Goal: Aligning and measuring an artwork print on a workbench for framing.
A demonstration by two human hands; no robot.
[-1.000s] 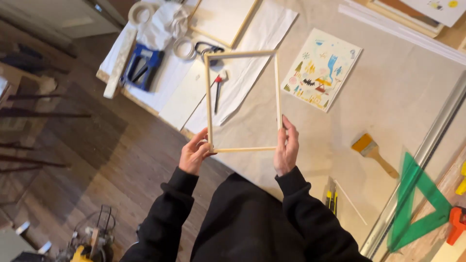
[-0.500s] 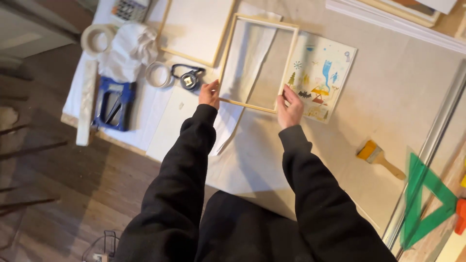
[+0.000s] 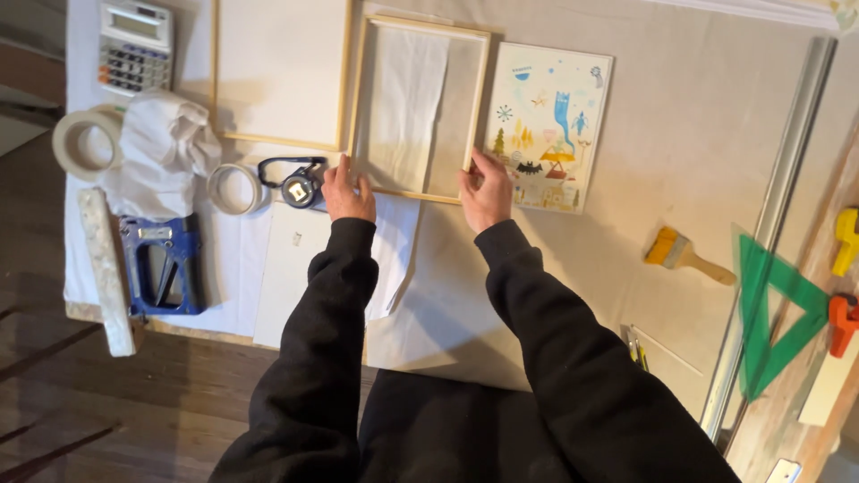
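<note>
While both hands are gripping the near rail of the empty wooden frame [image 3: 420, 107], the left hand [image 3: 346, 192] is pinching one corner beside a tape measure [image 3: 300, 190], and the right hand [image 3: 485, 192] is grasping the other, touching an illustrated print [image 3: 548, 125].

A framing workshop: staple gun [image 3: 161, 275], tape rolls [image 3: 82, 143], brush [image 3: 684, 257], long metal ruler [image 3: 774, 219].

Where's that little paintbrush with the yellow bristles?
The paintbrush lies on the table's right side in the head view, between the illustrated picture and the green triangle ruler.
</note>
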